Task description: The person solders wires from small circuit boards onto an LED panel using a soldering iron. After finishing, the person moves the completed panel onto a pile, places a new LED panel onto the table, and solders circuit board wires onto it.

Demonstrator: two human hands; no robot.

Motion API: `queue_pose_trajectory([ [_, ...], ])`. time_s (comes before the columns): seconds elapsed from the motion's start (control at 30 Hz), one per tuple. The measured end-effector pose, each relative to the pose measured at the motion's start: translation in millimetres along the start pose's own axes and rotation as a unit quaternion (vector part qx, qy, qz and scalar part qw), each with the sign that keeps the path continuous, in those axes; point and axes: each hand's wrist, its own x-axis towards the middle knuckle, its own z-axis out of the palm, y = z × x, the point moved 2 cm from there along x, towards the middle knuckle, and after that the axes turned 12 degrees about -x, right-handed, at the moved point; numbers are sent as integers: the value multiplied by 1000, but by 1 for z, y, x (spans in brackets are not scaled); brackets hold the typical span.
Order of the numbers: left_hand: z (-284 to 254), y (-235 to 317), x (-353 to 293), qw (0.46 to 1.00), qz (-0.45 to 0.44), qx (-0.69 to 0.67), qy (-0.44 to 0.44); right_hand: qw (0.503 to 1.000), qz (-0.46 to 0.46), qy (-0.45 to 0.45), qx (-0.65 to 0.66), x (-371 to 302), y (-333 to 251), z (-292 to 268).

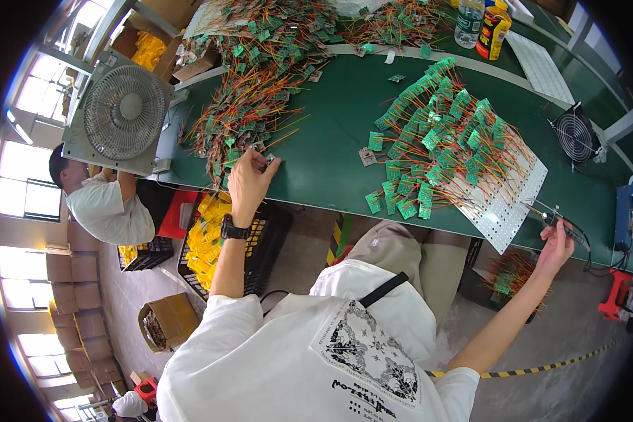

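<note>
The desk (327,176) looks smooth with a faint sheen; the perforated plate (508,216) looks smooth too, metal or plastic. The circuit boards (375,141) show glossy highlights, while the shirt (260,366) is matt cloth and the carton (183,316) dull cardboard.

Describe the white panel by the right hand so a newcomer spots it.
Follow the near edge of the green bench rightward to the right hand. Just left lies the white panel, dotted with holes. Wired green boards partly cover it; the back panel looks bare.
</note>
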Motion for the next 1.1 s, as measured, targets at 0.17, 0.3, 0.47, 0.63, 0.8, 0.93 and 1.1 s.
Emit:
queue_pose_trajectory([
  [0.17, -1, 3, 9, 992, -15, -101, -67, 1000, 0, 1, -6, 0, 1, -2],
  [0.3, -1, 23, 5, 979, 52, -139, -140, 1000, 5, -5, -1, 0, 0, -2],
  [0.47, 12, 35, 3, 977, 76, -92, -178, 1000, 11, -10, 2, 0, -1, -1],
  [0.63, 15, 35, 10, 975, 34, -62, -209, 1000, 9, -6, 0, 0, 1, -1],
  [0.8, 7, 33, 10, 944, -61, -215, -243, 1000, 0, -4, 0, -2, 0, -2],
  [0.93, 2, 24, 1, 858, -181, -402, -263, 1000, -2, -5, -4, -2, 0, -3],
  [1.1, -5, 24, -15, 774, -220, -556, -210, 1000, 1, -8, 0, -1, 3, 1],
])
